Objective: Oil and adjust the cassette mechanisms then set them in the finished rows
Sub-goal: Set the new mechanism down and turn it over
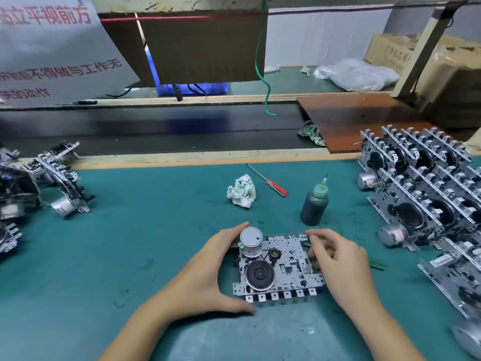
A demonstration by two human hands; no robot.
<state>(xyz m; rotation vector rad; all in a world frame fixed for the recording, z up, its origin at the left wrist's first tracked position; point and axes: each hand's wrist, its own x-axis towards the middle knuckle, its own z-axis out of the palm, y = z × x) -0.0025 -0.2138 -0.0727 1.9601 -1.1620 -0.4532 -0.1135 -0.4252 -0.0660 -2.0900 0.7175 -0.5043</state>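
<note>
A metal cassette mechanism (286, 267) with a black flywheel and a silver motor lies flat on the green mat in front of me. My left hand (208, 272) cups its left edge, thumb at the near corner and fingers beside the motor. My right hand (338, 261) grips its right edge with curled fingers. A dark oil bottle (314, 204) with a green nozzle stands just behind the mechanism. Rows of mechanisms (426, 188) stand on edge at the right. A loose pile of mechanisms (52, 178) lies at the left.
A red-handled screwdriver (270, 182) and a crumpled rag (242, 190) lie on the mat behind the mechanism. A green tool (377, 264) lies beside my right hand. A dark conveyor belt (156, 126) runs across the back, with a brown board (359, 118) on the right.
</note>
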